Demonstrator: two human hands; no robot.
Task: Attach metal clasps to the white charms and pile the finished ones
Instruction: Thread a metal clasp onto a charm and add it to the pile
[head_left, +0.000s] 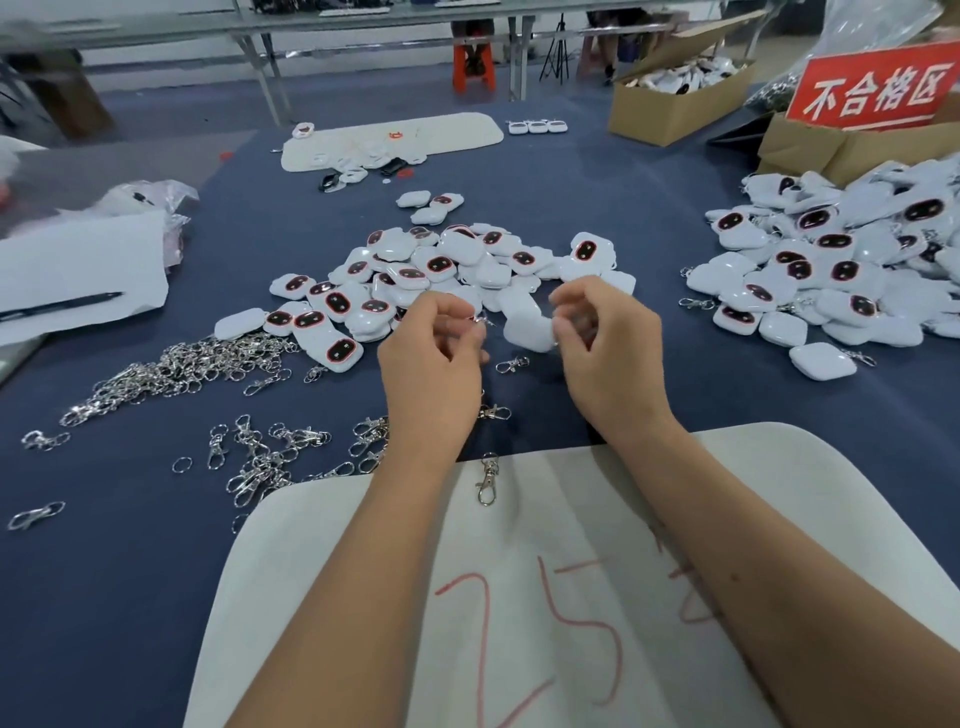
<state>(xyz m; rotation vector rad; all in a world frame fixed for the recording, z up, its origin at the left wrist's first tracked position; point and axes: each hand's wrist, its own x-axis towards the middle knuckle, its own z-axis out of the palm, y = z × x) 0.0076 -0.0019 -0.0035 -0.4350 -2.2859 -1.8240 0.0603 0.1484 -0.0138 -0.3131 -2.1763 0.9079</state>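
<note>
Both bare forearms reach forward side by side, wrists raised. The left hand (434, 358) has its fingers (451, 328) curled inward, tips pinched together. The right hand (610, 358) mirrors it, fingers bent and bunched; the two hands stay slightly apart
</note>
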